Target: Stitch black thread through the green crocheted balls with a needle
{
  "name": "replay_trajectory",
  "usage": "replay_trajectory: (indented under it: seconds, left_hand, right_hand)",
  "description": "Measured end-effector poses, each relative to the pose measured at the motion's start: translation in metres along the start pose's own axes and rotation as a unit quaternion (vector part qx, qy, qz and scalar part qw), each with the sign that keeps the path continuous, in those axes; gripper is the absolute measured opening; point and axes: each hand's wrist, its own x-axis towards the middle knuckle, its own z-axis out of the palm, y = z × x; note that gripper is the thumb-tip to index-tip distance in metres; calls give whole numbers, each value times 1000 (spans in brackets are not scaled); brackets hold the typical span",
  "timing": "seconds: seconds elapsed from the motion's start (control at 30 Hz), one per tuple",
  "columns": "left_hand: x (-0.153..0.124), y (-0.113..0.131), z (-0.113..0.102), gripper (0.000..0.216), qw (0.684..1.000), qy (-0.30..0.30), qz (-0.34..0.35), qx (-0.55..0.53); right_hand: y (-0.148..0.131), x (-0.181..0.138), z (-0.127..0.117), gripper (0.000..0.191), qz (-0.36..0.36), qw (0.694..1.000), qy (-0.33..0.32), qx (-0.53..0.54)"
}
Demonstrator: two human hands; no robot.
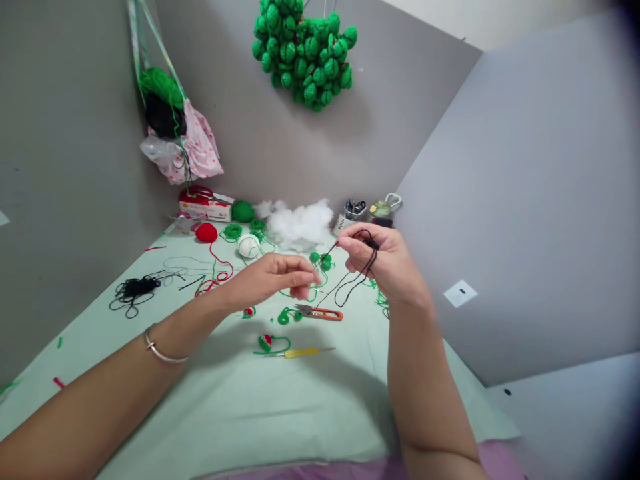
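My right hand (383, 260) is raised above the table with black yarn (357, 277) looped over its fingers, and its thumb and forefinger pinch one strand. My left hand (280, 277) hovers just to its left, fingers curled together in a pinch near the yarn's free end; what it pinches is too small to make out. Below the hands, orange-handled thread snips (320, 312) lie on the pale green tablecloth (225, 393). A yellow-handled crochet hook (300, 352) rests beside a small red-and-green crocheted piece (265, 343).
A tangle of black yarn (133, 290), a red yarn ball (206, 232), a white ball (249, 246), green yarn (243, 211) and white stuffing (300, 223) sit toward the back. Green crocheted balls (303, 50) hang overhead. Grey partition walls enclose the table on the left, back and right.
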Motion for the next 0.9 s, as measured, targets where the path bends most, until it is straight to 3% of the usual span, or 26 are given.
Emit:
replay_trajectory:
  seconds: [0.13, 0.23, 0.33, 0.43, 0.57, 0.9]
  left_hand:
    - [-2, -32, -18, 29, 972, 48, -31, 229]
    - [-2, -40, -24, 29, 946, 77, -16, 314]
    - [-2, -24, -16, 19, 960, 128, 39, 245]
    - [-2, -5, -6, 19, 979, 164, 46, 117]
    - [-3, 0, -1, 24, 986, 160, 33, 31]
    - [-4, 2, 8, 24, 987, 153, 23, -37]
  right_hand:
    - [6, 3, -7, 26, -19, 999, 23, 27]
    - [7, 4, -6, 25, -20, 999, 25, 30]
    - [5, 4, -2, 28, -16, 999, 19, 21]
    - [2, 2, 2, 28, -7, 1000, 19, 13]
    - [2, 1, 5, 28, 0, 1000, 12, 12]
    - [0, 1, 17, 28, -13, 1000, -23, 14]
